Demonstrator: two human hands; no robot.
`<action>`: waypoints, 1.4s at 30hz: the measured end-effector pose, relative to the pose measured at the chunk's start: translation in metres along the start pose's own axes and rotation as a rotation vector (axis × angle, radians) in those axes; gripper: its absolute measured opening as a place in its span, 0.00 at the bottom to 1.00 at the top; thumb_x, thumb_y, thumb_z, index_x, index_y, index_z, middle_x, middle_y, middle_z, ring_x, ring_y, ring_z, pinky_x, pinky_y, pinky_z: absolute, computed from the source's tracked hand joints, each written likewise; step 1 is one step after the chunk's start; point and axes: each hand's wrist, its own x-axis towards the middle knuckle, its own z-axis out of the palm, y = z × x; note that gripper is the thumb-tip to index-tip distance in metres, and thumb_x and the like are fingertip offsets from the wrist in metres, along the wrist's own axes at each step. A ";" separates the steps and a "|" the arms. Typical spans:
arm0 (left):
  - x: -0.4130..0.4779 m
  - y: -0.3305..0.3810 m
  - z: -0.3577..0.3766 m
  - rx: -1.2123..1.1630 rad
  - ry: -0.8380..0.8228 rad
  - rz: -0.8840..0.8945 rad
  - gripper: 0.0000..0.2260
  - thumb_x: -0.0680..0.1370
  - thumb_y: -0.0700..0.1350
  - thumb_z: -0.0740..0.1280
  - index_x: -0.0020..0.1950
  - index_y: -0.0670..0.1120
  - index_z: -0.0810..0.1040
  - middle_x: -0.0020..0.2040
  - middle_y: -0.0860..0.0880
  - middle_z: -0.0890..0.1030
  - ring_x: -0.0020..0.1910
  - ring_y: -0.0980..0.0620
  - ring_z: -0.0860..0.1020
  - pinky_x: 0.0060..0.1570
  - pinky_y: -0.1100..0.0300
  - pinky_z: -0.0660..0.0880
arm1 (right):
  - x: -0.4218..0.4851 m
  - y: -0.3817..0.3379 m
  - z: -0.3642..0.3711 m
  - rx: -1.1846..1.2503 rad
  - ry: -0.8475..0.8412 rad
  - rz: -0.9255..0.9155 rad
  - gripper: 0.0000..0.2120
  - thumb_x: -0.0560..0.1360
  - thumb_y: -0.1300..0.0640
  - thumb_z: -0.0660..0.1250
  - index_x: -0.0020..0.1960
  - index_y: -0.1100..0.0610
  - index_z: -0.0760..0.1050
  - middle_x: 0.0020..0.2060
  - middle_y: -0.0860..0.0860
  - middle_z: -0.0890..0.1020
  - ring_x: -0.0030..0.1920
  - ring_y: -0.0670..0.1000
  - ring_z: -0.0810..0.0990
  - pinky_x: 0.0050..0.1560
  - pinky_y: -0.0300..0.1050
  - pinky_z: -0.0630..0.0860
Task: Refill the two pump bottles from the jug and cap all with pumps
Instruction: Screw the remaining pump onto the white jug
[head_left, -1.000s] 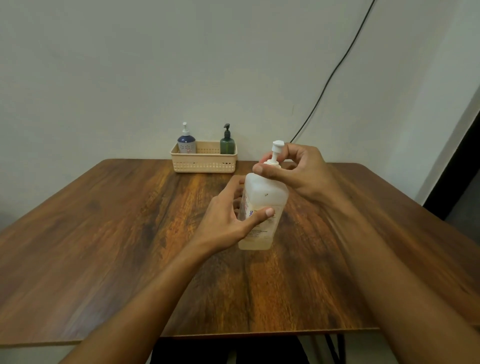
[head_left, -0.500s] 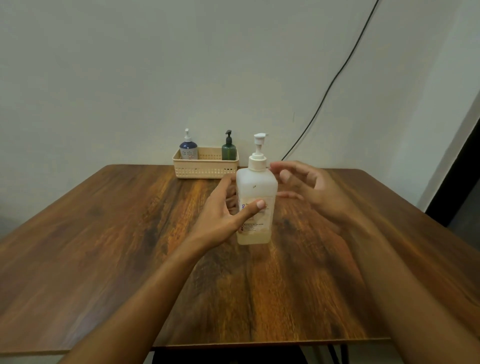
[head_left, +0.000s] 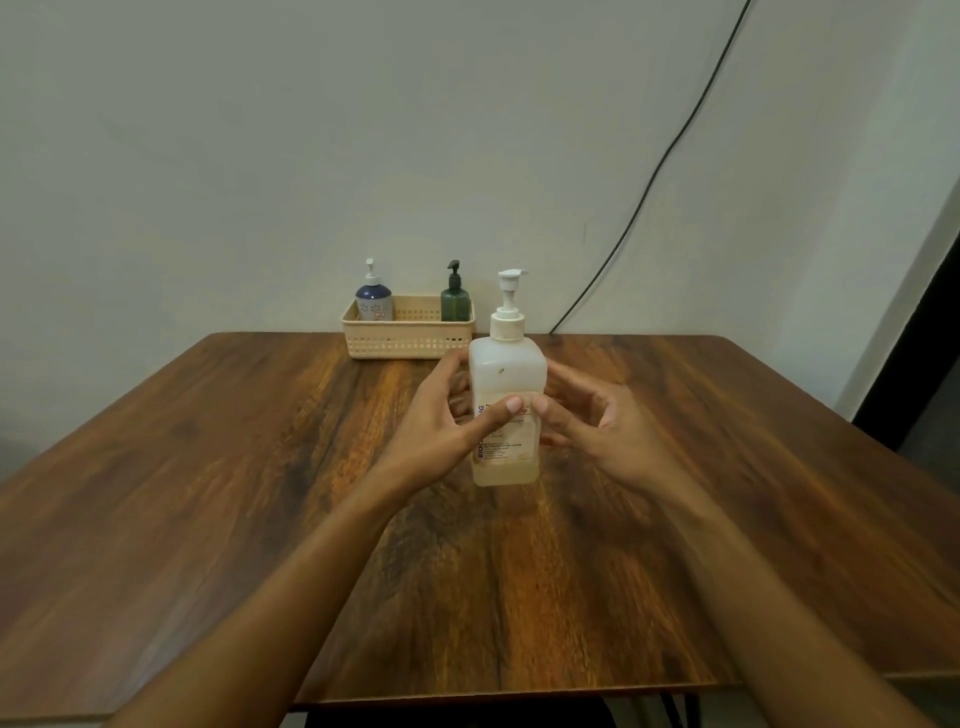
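Head view: left hand (head_left: 441, 431) and right hand (head_left: 597, 426) both clasp the jug (head_left: 506, 415), upright mid-worktop (head_left: 208, 493). Its tall pump (head_left: 508, 306) makes it top-heavy; careless release may tip it.

Right hand (head_left: 597, 421) now on jug (head_left: 508, 374)

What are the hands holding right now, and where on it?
Both hands, left and right, hold the jug by its body, thumbs on the label.
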 end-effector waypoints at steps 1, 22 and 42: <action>0.001 -0.001 0.000 -0.002 -0.003 0.000 0.29 0.76 0.54 0.76 0.74 0.55 0.70 0.63 0.66 0.81 0.63 0.68 0.79 0.52 0.72 0.78 | 0.001 0.000 -0.001 0.001 0.001 -0.001 0.32 0.76 0.51 0.74 0.80 0.51 0.72 0.66 0.42 0.85 0.67 0.45 0.84 0.58 0.47 0.86; 0.274 -0.105 0.073 0.127 -0.202 -0.100 0.28 0.82 0.49 0.71 0.78 0.46 0.65 0.67 0.47 0.79 0.65 0.48 0.79 0.60 0.54 0.80 | 0.210 0.121 -0.136 -0.110 0.193 0.185 0.28 0.84 0.54 0.70 0.82 0.47 0.68 0.67 0.46 0.82 0.69 0.54 0.82 0.59 0.50 0.86; 0.408 -0.220 0.131 0.313 -0.164 -0.138 0.20 0.85 0.43 0.65 0.75 0.41 0.64 0.68 0.41 0.78 0.67 0.43 0.78 0.65 0.45 0.79 | 0.320 0.246 -0.188 0.050 0.319 0.253 0.27 0.87 0.64 0.63 0.84 0.53 0.64 0.74 0.55 0.79 0.74 0.57 0.78 0.71 0.62 0.78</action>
